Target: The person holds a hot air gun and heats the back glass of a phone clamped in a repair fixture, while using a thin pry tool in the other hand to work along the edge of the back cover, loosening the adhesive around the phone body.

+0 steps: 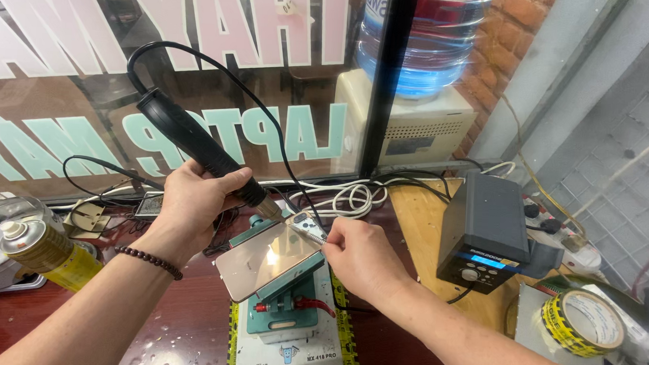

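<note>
The left hand (194, 198) grips the black hot-air gun (193, 144), nozzle angled down at the phone (272, 261) clamped in the green fixture (288, 306) at bench centre; right-hand fingers (334, 238) pinch tweezers (309, 230) at its far edge.

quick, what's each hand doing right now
Left hand: closed around the black corded hot-air wand.
Right hand: fingers pinched on a thin metal tool at the shiny phone.

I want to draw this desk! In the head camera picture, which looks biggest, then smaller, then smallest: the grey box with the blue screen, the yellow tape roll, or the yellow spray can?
1. Grey box with the blue screen, clearly biggest.
2. and 3. Yellow tape roll and yellow spray can look about alike. Part of the can is cut off by the left arm, so I won't rank them.
</note>
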### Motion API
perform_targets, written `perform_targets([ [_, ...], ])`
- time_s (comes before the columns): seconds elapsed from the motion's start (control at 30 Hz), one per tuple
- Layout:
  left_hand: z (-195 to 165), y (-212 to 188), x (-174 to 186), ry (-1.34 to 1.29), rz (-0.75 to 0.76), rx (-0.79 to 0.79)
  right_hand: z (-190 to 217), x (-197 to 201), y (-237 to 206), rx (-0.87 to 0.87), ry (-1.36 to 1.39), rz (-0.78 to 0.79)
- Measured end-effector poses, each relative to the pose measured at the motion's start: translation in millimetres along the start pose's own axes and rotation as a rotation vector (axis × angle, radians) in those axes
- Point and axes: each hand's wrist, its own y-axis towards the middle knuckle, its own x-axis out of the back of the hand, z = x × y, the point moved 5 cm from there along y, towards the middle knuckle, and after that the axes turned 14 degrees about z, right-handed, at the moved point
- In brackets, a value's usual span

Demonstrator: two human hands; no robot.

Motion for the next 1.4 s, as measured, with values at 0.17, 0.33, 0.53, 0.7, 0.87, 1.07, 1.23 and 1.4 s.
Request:
perform_targets([
  [0.17, -4.0, -8.6, -4.5, 0.020, -0.032, 0.075, -2.3, -8.8, -3.1, 0.035, 0.071, -0.021],
  [0.33, -10.7, -9.5, -8.8, 0.041, -0.019, 0.036, -1.7, -10.7, -4.4, 0.101, 0.063, -0.063],
  [0.53, -11.9, -14.5, -14.9, 0.099, -0.036, 0.092, 1.2, -16.0, -10.0, 0.170, -0.016, -0.081],
  [0.7, -18.8, -14.5, -18.3, 0.136, -0.030, 0.061, -4.6, -9.4, 1.1, 0.005, 0.132, -0.050],
  [0.87, -20.6, -14.4, -18.2, 0.122, -0.047, 0.077, -5.5, -10.4, 3.6, 0.066, 0.034, -0.076],
  [1.07, -12.1, -15.8, -16.4, 0.086, -0.027, 0.074, -33.0, -23.1, 13.0, -0.169, 0.670, 0.181],
  [1.23, -9.2, -9.7, -17.1, 0.011, 0.017, 0.030, -39.8, -25.4, 16.3, -0.255, 0.878, 0.286],
  [1.4, -3.1, -9.7, -6.2, 0.024, -0.009, 0.084, -44.6, -22.8, 20.1, -0.299, 0.953, 0.342],
])
